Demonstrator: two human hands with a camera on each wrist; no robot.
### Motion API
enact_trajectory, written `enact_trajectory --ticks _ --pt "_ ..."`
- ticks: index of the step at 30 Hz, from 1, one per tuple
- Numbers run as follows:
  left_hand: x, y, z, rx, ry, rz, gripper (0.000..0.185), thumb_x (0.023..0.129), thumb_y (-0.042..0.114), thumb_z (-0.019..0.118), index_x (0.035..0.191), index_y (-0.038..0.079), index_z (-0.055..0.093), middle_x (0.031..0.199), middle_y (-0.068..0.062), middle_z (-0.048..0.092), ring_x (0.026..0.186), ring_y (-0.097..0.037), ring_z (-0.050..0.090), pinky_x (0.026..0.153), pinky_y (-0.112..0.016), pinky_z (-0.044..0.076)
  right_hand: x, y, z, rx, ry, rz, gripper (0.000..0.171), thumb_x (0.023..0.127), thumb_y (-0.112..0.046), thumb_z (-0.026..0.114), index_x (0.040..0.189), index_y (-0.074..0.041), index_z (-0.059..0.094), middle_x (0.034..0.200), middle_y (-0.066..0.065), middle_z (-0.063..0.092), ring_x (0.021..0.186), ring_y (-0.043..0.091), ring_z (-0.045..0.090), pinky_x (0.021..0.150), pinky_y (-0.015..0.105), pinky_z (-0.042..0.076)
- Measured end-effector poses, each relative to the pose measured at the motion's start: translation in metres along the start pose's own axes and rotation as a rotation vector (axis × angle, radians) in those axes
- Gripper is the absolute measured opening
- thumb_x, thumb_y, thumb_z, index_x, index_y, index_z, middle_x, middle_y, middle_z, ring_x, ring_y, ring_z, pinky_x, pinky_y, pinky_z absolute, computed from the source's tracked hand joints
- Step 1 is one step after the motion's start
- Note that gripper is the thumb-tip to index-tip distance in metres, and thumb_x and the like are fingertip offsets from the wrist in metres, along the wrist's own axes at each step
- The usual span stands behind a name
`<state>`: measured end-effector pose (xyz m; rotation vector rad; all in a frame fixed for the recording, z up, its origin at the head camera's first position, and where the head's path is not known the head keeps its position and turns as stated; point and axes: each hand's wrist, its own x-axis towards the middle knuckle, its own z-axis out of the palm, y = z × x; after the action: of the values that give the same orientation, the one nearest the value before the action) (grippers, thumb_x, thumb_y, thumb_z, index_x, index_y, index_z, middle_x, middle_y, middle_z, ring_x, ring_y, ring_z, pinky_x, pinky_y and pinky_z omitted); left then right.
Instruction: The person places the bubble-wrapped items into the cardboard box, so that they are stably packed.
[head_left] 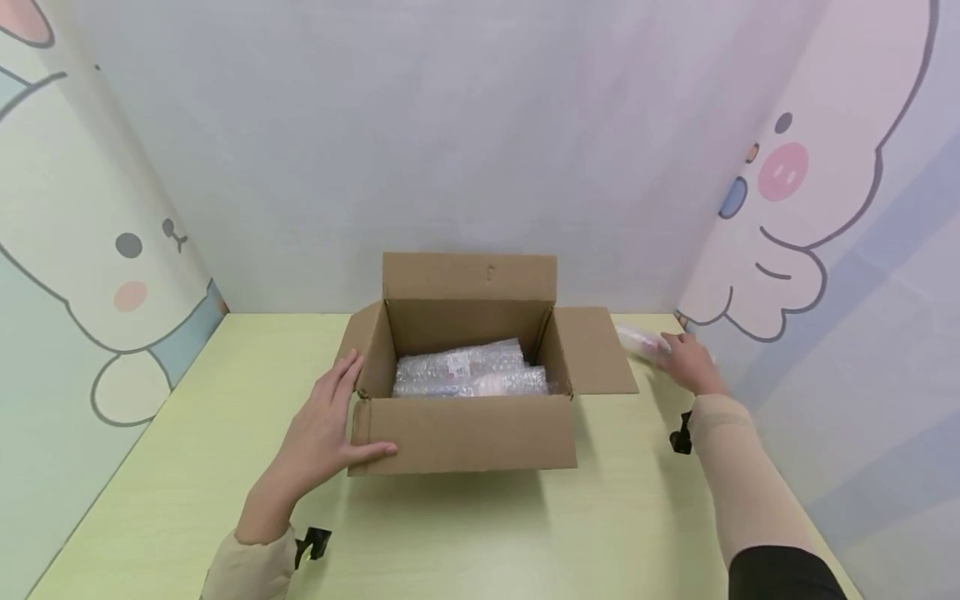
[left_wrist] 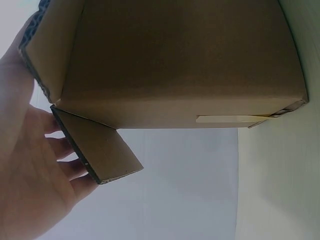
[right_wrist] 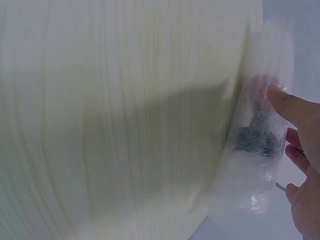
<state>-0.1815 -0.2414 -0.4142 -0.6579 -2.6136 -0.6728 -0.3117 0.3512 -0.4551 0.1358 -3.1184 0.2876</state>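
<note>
An open cardboard box (head_left: pixel 461 429) stands in the middle of the pale green table (head_left: pixel 187 467), with bubble-wrapped packets (head_left: pixel 468 372) lying inside. My left hand (head_left: pixel 326 425) lies flat against the box's left front corner (left_wrist: pixel 65 100), fingers straight, thumb on the front wall. Far right, near the table's back corner, my right hand (head_left: pixel 690 362) touches a bubble-wrapped item (head_left: pixel 642 340); in the right wrist view its fingertips (right_wrist: pixel 287 105) rest on the wrap (right_wrist: pixel 257 145), which holds something dark.
The box's flaps stand open: one up at the back (head_left: pixel 468 275), one lying flat to the right (head_left: pixel 596 350), a small one on the left (left_wrist: pixel 95 150). Printed cartoon walls close in the table at left, back and right.
</note>
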Motion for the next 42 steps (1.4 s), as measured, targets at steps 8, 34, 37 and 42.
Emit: enact_trajectory --ticks 8,34,37,42 --pt "0.0 0.0 0.0 0.008 0.003 0.008 0.121 0.061 0.052 0.086 0.15 -0.004 0.025 0.153 -0.025 0.03 0.135 -0.041 0.036 0.101 -0.057 0.044 0.0 -0.005 0.005 0.062 0.0 0.026 0.056 0.096 -0.028 0.059 0.134 0.011 0.048 0.126 0.041 0.044 0.114 0.054 0.039 0.093 0.066 0.036" --pt "-0.002 0.001 0.001 0.008 -0.008 -0.005 0.122 0.063 0.054 0.085 0.151 -0.002 0.023 0.155 -0.023 0.028 0.137 -0.041 0.035 0.102 -0.057 0.044 -0.006 -0.011 -0.068 0.017 0.146 -0.014 0.051 0.086 -0.013 0.068 0.132 -0.002 0.051 0.109 0.033 0.062 0.089 0.047 0.06 0.065 0.055 0.05" --pt "-0.003 0.0 0.001 0.011 -0.012 -0.01 0.122 0.062 0.054 0.085 0.151 -0.003 0.023 0.155 -0.023 0.028 0.137 -0.041 0.035 0.103 -0.057 0.044 -0.01 -0.024 -0.099 0.003 0.208 -0.029 0.051 0.087 -0.014 0.068 0.134 -0.005 0.051 0.112 0.034 0.059 0.095 0.049 0.056 0.066 0.058 0.047" --pt "-0.002 0.0 0.0 0.015 -0.013 -0.007 0.122 0.062 0.054 0.085 0.151 -0.003 0.024 0.155 -0.024 0.028 0.137 -0.042 0.034 0.103 -0.057 0.043 -0.019 -0.058 -0.138 -0.021 0.313 -0.101 0.051 0.087 -0.011 0.067 0.135 -0.007 0.051 0.122 0.031 0.057 0.107 0.049 0.051 0.074 0.062 0.044"
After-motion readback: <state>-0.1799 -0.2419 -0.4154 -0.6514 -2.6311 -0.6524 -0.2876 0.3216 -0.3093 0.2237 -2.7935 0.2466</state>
